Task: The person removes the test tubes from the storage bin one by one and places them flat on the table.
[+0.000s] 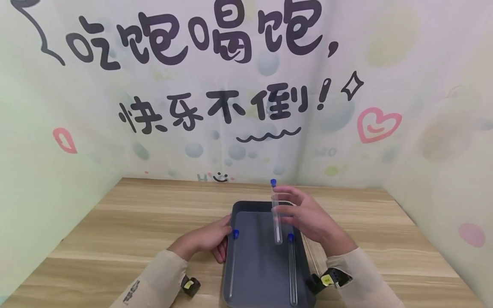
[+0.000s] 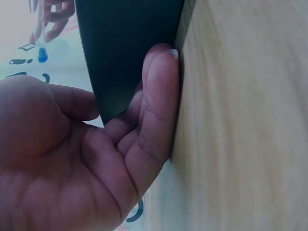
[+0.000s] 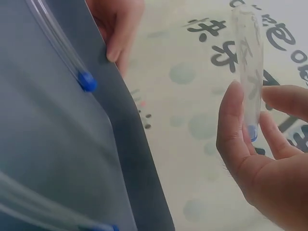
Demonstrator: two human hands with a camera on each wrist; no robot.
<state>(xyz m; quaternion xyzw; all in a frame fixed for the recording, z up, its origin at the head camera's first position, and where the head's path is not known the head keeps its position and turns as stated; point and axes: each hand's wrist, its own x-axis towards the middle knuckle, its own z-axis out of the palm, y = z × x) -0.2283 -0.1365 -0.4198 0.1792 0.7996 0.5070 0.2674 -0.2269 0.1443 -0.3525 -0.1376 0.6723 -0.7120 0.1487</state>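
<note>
Between the fingertips and thumb of my right hand, a clear test tube with a blue cap is held upright over the far part of a dark grey tray. The cap is at its top, and the glass looks see-through. My left hand grips the tray's left side, its thumb at the rim and its fingers along the outer wall, as the left wrist view shows. Inside the tray, one blue-capped tube lies along the left wall and another tube along the right, both caps pointing away from me.
The tray stands on a wood-grain table, with bare wood on both sides. A printed cloth wall with black lettering rises behind the table, and side walls flank it. Dark straps with yellow tags are on both wrists.
</note>
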